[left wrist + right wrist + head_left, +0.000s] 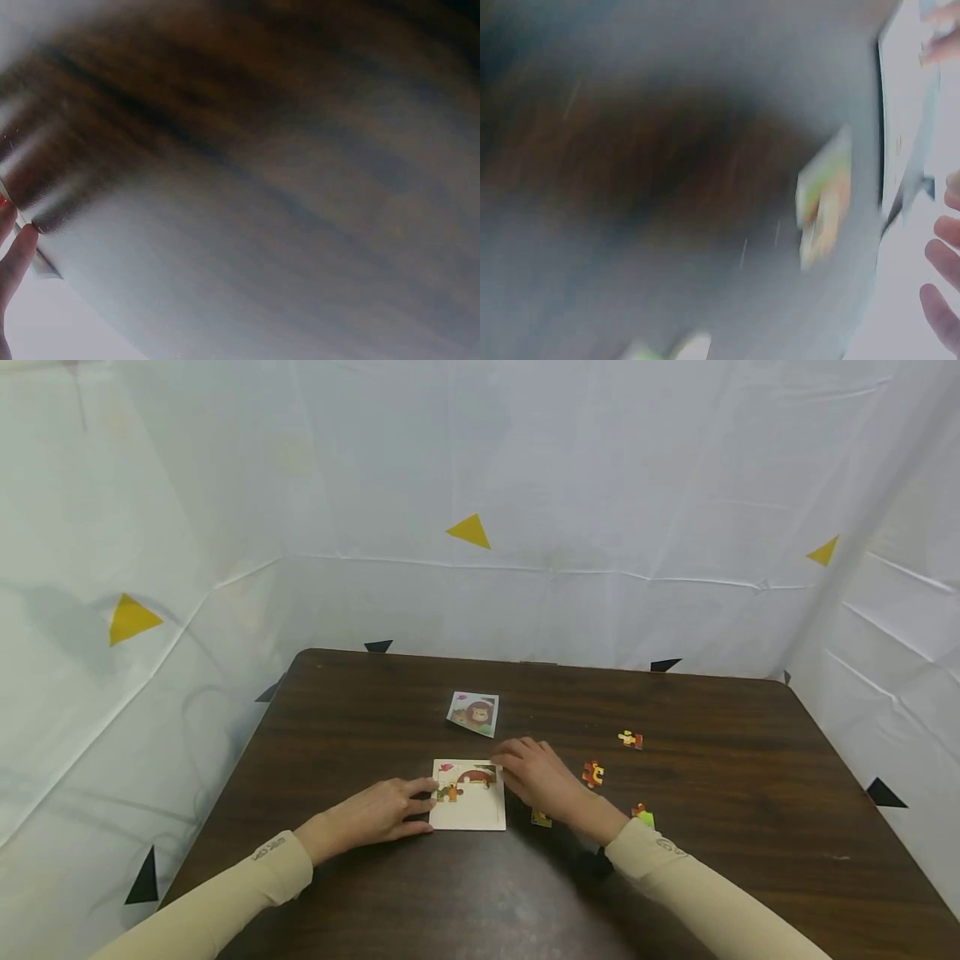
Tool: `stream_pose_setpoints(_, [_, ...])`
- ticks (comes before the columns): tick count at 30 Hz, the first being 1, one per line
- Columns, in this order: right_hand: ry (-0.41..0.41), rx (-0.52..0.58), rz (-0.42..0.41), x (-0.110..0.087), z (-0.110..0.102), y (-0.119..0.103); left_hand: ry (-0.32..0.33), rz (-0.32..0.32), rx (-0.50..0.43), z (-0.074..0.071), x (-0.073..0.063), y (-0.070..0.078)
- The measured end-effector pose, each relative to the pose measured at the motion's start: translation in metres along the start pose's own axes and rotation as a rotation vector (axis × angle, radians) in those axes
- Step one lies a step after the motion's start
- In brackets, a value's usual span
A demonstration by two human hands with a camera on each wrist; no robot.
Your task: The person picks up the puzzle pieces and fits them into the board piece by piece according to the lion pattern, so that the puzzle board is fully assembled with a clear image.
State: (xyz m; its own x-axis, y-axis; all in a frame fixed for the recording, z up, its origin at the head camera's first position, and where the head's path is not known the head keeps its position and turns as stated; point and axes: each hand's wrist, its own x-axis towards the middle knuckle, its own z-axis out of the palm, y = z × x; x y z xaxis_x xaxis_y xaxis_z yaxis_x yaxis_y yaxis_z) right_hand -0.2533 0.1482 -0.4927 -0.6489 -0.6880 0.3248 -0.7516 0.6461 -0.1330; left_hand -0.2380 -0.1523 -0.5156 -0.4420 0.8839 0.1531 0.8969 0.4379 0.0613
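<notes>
A square jigsaw puzzle board (468, 817) lies on the table, with several joined pieces in its upper part: a pink shape, a brown mane and an orange-green piece. My left hand (378, 814) rests its extended fingertips along the board's left edge; in the left wrist view only a few fingers (19, 259) show. Over the board's upper right corner is my right hand (540, 777), its fingers loosely bent. The right wrist view, blurred, shows those fingers (943, 262) apart with nothing seen between them. A loose puzzle piece (541, 818) lies just right of the board, partly below the right forearm.
Behind the board lies a picture card (474, 713) of a lion, one edge slightly raised. More loose pieces are spread to the right: a far one (631, 740), a red-yellow one (592, 774) and a green-red one (642, 815) beside the right sleeve. White sheeting surrounds the dark wooden table (360, 710).
</notes>
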Motion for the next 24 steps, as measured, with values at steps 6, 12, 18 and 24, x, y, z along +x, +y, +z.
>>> stream_pose_setpoints(6, [0.012,-0.035,0.138,-0.020,-0.013,0.032,-0.005,-0.003,0.001,-0.001,0.000,0.001])
stream_pose_setpoints(12, [-0.017,-0.073,0.240,-0.044,-0.022,0.052,-0.005,-0.003,0.009,0.001,0.000,0.001])
stream_pose_setpoints(18, [-0.018,-0.067,0.315,-0.065,-0.031,0.064,-0.007,-0.009,0.003,0.002,0.000,0.000])
stream_pose_setpoints(24, [-0.060,-0.042,0.372,-0.084,-0.035,0.071,-0.021,-0.021,-0.016,0.000,0.000,0.000])
